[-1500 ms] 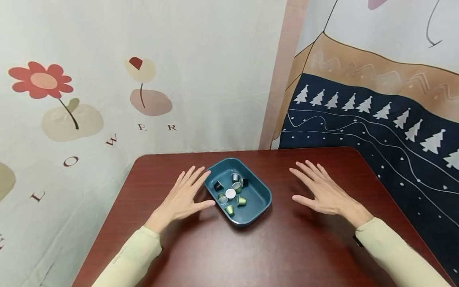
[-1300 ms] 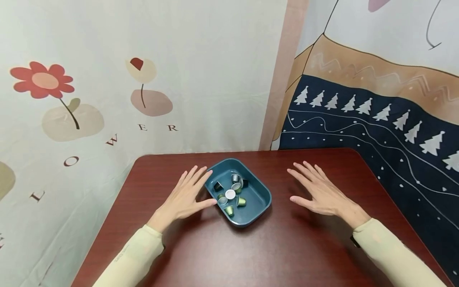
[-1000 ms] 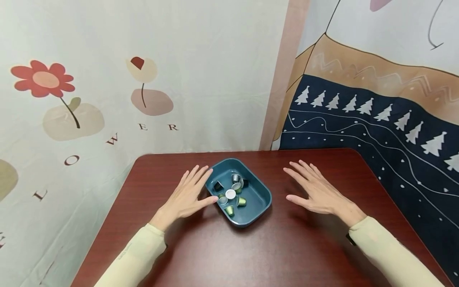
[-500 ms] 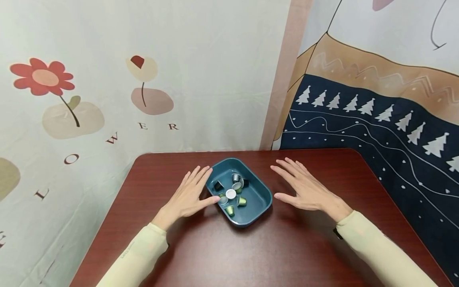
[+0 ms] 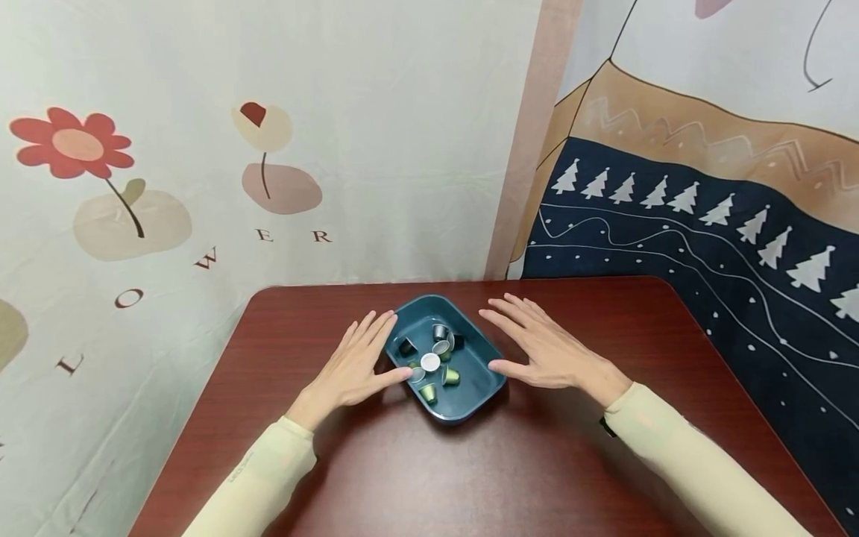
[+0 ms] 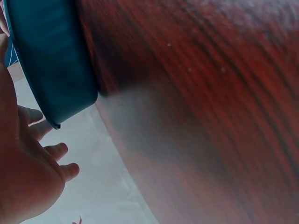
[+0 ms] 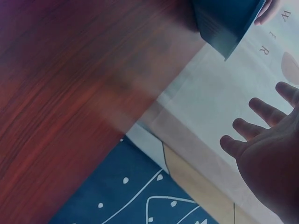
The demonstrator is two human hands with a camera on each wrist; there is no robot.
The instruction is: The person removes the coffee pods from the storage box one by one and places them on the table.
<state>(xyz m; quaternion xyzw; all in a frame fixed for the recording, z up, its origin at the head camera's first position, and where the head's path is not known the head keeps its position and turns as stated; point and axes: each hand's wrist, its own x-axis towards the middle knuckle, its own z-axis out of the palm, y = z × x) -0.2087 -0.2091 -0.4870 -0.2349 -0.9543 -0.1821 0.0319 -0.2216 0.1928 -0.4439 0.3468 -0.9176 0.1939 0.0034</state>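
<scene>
head view high, looks forward and down over whole surface [image 5: 470, 462] toward curtain corner. left wrist view low, close, skims surface beside tray [image 6: 51, 60]. right wrist view low, close, tilted, faces far curtain. all three share tray and surface.

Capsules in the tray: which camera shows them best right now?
The head view: it looks down into the tray and shows the capsules clustered inside. The left wrist view shows only the tray's outer wall, the right wrist view only a corner; neither shows any capsules.
</scene>
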